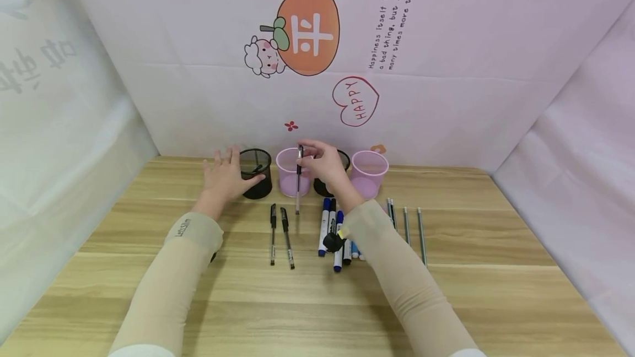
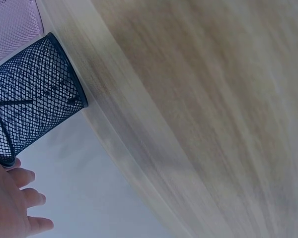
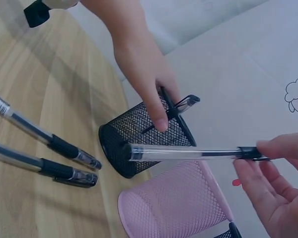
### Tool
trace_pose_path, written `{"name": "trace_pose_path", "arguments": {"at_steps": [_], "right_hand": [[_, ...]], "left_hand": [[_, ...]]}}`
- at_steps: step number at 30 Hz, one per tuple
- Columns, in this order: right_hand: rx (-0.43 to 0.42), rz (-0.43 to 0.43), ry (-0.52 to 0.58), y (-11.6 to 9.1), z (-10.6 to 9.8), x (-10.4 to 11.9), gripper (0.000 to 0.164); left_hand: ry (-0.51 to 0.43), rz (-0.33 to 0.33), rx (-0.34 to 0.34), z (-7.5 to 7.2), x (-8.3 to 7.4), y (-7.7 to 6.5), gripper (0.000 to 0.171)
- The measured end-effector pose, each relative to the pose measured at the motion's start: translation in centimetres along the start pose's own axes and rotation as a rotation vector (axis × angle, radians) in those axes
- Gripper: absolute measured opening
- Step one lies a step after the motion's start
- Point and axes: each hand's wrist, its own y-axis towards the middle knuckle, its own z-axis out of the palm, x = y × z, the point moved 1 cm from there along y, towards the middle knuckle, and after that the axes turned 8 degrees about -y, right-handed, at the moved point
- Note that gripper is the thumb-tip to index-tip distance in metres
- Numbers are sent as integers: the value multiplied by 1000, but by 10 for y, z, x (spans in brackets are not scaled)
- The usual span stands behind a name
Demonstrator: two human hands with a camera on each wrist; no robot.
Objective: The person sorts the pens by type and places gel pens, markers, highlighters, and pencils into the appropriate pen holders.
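Note:
My right hand [image 1: 324, 165] pinches a black-capped clear gel pen [image 3: 188, 152] near its capped end, between thumb and fingers. The pen hangs lengthwise and overlaps the left pink mesh cup [image 1: 286, 180] in the head view. At the far left of the cup row, my left hand [image 1: 223, 178] rests its thumb along the side of a black mesh cup [image 3: 134, 121], other fingers spread straight beside it. One pen [image 3: 186, 103] stands inside that cup, its top above the rim. Two similar gel pens [image 1: 273, 236] lie on the table before the cups.
Another black mesh cup [image 1: 322, 187], partly hidden by my right hand, and a second pink mesh cup [image 1: 369, 175] continue the row. Several markers [image 1: 324, 227] lie below them, and several pencils [image 1: 421, 236] to the right. A printed white backdrop [image 1: 198, 70] rises behind the wooden table [image 1: 248, 313].

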Motion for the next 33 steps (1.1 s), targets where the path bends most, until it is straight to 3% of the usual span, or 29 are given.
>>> {"name": "trace_pose_path", "arguments": {"at_steps": [12, 24, 33], "right_hand": [[-202, -24, 184, 5, 2, 5, 51], [-307, -178, 319, 7, 11, 3, 52], [-444, -298, 420, 13, 18, 2, 51]], "left_hand": [[3, -2, -1, 2, 1, 0, 112], [-3, -3, -3, 2, 2, 1, 112], [5, 0, -3, 2, 2, 2, 112]]}}
